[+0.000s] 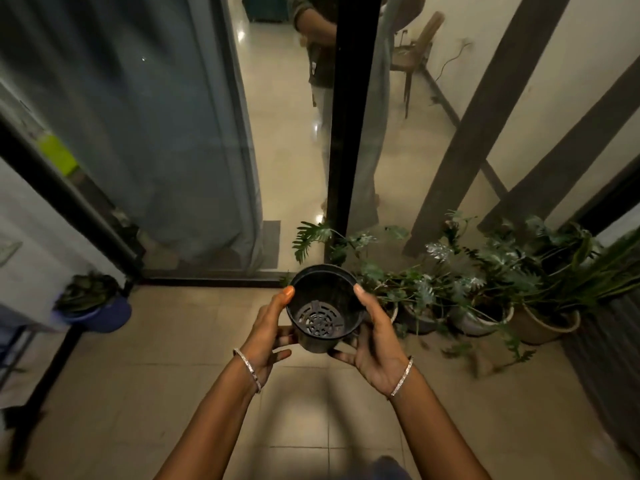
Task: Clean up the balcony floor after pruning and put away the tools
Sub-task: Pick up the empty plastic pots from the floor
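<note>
An empty black plastic nursery pot with a slotted drainage base is held in the air over the tiled balcony floor, its mouth tilted toward me. My left hand grips its left side, thumb on the rim and fingers curled under the base. On the opposite side my right hand holds it the same way. No pruning tools or cuttings show in the head view.
Several potted leafy plants stand along the right by a dark railing. A blue pot with a plant sits on a stand at left. Ahead, a glass sliding door with black frame stands partly open; a person stands inside.
</note>
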`<state>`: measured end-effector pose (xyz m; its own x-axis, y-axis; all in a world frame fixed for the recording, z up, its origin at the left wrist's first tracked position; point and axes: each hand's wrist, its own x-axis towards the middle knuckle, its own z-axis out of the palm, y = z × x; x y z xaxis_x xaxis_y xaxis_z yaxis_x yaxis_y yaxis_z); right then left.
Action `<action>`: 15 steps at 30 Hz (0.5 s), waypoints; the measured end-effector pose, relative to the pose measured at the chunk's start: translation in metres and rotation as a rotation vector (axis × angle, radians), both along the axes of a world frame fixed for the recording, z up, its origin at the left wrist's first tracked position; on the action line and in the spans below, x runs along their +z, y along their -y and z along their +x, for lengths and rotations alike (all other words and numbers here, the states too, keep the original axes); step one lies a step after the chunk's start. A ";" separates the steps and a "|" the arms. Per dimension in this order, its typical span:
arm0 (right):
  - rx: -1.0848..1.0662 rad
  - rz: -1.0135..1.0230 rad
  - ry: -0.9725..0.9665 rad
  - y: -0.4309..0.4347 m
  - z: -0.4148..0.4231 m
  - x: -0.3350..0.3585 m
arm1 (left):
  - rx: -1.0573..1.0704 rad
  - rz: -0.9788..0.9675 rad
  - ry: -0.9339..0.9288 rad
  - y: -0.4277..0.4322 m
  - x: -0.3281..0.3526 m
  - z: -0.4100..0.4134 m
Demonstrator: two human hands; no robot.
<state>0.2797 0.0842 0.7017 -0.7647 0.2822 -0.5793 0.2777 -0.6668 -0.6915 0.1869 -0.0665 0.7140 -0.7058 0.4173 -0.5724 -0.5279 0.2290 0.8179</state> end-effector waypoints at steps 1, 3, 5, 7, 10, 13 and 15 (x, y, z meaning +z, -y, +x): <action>0.034 -0.022 0.016 0.007 -0.005 -0.005 | 0.015 -0.012 0.011 0.008 -0.006 -0.005; 0.062 -0.040 0.071 0.020 -0.020 -0.014 | 0.037 -0.007 0.051 0.024 -0.020 -0.018; 0.054 -0.006 0.129 0.029 -0.036 -0.023 | 0.056 0.021 0.130 0.035 -0.036 -0.031; 0.038 0.035 0.180 0.034 -0.052 -0.029 | 0.050 0.042 0.233 0.043 -0.053 -0.045; 0.027 0.045 0.236 0.037 -0.076 -0.043 | 0.006 0.063 0.307 0.048 -0.073 -0.073; -0.002 0.025 0.297 0.035 -0.106 -0.055 | -0.015 0.060 0.297 0.042 -0.085 -0.106; -0.039 -0.004 0.339 0.031 -0.129 -0.067 | -0.032 0.049 0.301 0.034 -0.093 -0.130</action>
